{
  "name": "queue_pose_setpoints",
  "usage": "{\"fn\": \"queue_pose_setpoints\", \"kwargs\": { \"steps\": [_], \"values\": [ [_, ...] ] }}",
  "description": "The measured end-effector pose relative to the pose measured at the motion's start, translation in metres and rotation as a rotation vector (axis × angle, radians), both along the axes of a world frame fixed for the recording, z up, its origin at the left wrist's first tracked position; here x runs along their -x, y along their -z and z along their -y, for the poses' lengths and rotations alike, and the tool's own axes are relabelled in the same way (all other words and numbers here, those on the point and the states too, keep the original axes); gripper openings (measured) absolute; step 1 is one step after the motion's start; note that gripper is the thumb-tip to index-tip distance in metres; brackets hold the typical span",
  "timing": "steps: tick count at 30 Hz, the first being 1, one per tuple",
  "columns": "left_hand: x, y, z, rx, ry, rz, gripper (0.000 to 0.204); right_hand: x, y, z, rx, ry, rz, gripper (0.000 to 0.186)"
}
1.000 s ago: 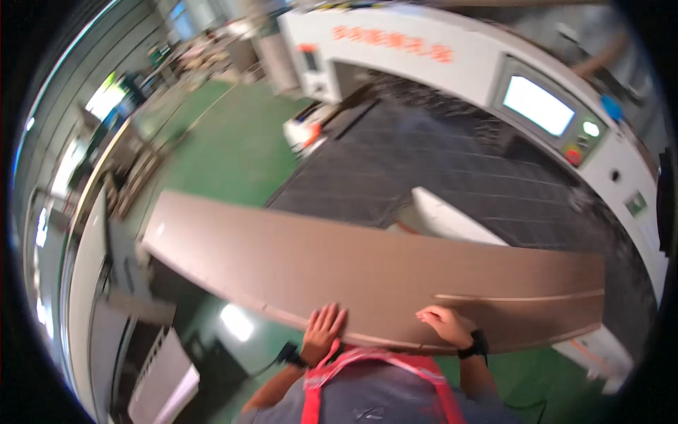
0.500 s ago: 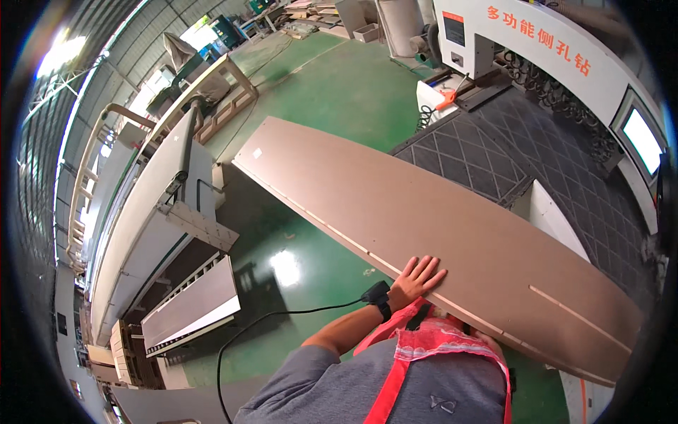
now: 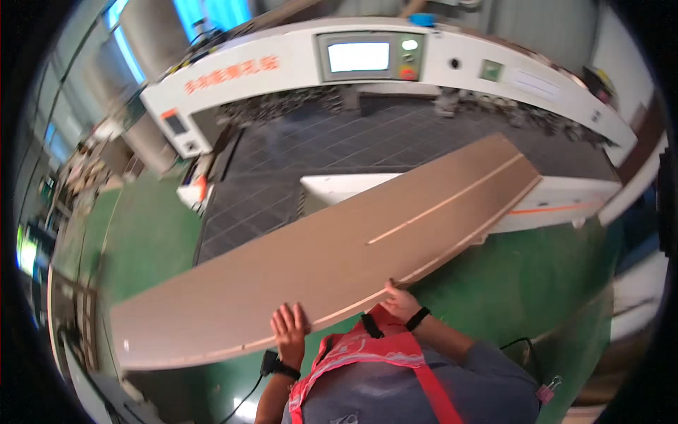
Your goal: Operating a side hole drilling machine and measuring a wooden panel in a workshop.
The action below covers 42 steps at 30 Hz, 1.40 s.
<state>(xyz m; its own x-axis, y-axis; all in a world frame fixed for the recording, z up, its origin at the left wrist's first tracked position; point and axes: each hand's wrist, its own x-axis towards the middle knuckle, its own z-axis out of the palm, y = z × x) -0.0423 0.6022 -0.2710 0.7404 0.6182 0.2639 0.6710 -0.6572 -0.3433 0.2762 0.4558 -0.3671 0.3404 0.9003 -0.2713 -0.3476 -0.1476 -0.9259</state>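
A long brown wood panel (image 3: 296, 265) stretches slantwise in front of my body, its right end farther away than its left. A pale groove runs along its right part, and a light strip shows on its near edge. My left hand (image 3: 288, 332) grips that near edge, fingers together over the top face; its thumb is hidden. Farther right, my right hand (image 3: 401, 300) holds the same edge with the thumb on top and the other fingers out of sight beneath. The panel overlaps the machine's dark table (image 3: 247, 212), but I cannot tell whether it rests on it.
A white machine with an arched beam (image 3: 282, 67) spans the far side, carrying a lit screen (image 3: 359, 56) and a red button (image 3: 407, 73). Green floor (image 3: 152, 233) lies left and right. A black cable (image 3: 244, 406) hangs by my left wrist.
My view has swung right to face the machine, and the panel has turned with me. My right hand, mostly hidden before, now shows on the near edge; my left hand's fingers are drawn closer together.
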Motion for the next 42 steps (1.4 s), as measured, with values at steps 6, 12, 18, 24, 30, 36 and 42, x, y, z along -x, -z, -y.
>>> {"fn": "queue_pose_setpoints", "kwargs": {
  "steps": [6, 12, 18, 24, 30, 36, 42],
  "values": [
    [-0.011, -0.031, -0.004, 0.159, 0.096, -0.004, 0.054, -0.002, -0.085, -0.002, 0.069, 0.428, -0.691, 0.029],
    [0.003, -0.082, -0.006, 0.334, 0.170, -0.053, 0.057, 0.000, -0.147, 0.018, 0.137, 0.314, -0.645, 0.041],
    [0.006, -0.151, -0.011, 0.262, 0.428, -0.128, 0.047, 0.013, -0.194, 0.026, -0.019, 0.415, -0.451, 0.054],
    [0.005, -0.207, -0.031, 0.559, 0.264, -0.345, 0.062, 0.006, -0.235, 0.022, 0.038, 0.361, -0.200, 0.056],
    [-0.016, -0.256, -0.069, 0.689, 0.340, -0.435, 0.076, -0.023, -0.218, 0.019, -0.211, -0.003, -0.119, 0.033],
    [-0.049, -0.304, -0.104, 0.889, 0.200, -0.568, 0.077, -0.071, -0.039, -0.018, -0.260, 0.290, -0.212, 0.031],
    [-0.062, -0.318, -0.148, 0.971, 0.129, -0.619, 0.079, -0.073, 0.043, -0.125, -0.595, 0.478, -0.292, 0.036]
  ]
}}
